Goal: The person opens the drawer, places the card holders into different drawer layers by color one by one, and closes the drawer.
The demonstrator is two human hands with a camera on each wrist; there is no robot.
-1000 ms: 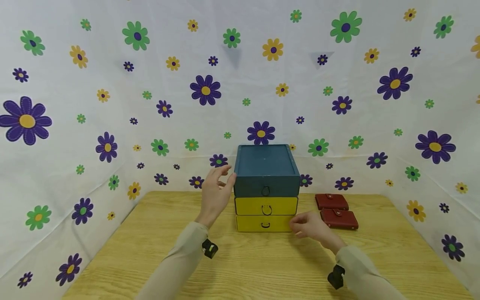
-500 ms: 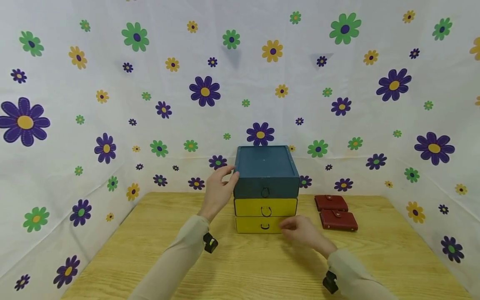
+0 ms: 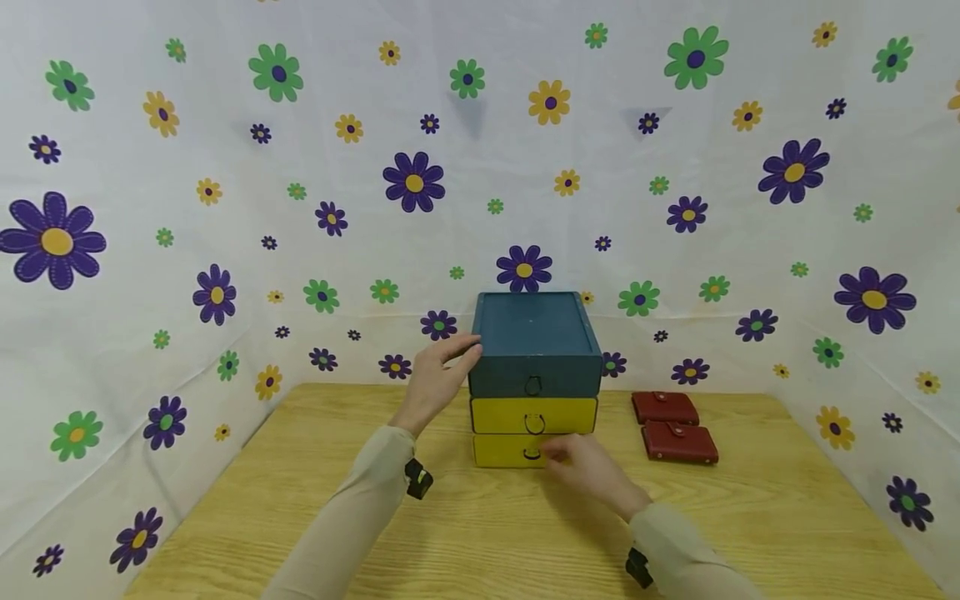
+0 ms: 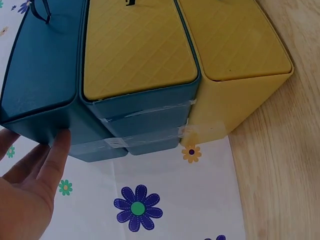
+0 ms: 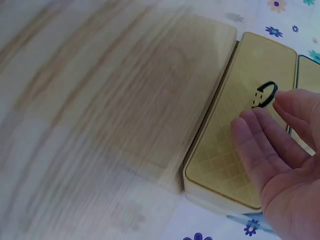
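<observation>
A stack of three drawer boxes stands at the middle of the table: a blue one (image 3: 534, 325) on top, then two with yellow fronts. My left hand (image 3: 433, 377) rests its fingertips against the blue box's left side, fingers extended. Level with the bottom yellow drawer (image 3: 498, 451), my right hand (image 3: 588, 473) is in front of its right half. In the right wrist view its fingertips are right beside the drawer's black loop handle (image 5: 274, 88), with thumb and fingers apart. Clear tape (image 4: 116, 142) runs across the sides of the boxes in the left wrist view.
Two dark red snap wallets (image 3: 680, 442) lie to the right of the stack, one in front of the other. Behind the wooden table (image 3: 480, 542) hangs a white cloth (image 3: 480, 233) printed with flowers, which also closes off both sides.
My right hand has moved left along the bottom drawer's front, from its right end to the loop handle. My left hand has come in against the blue box. The stack stays put.
</observation>
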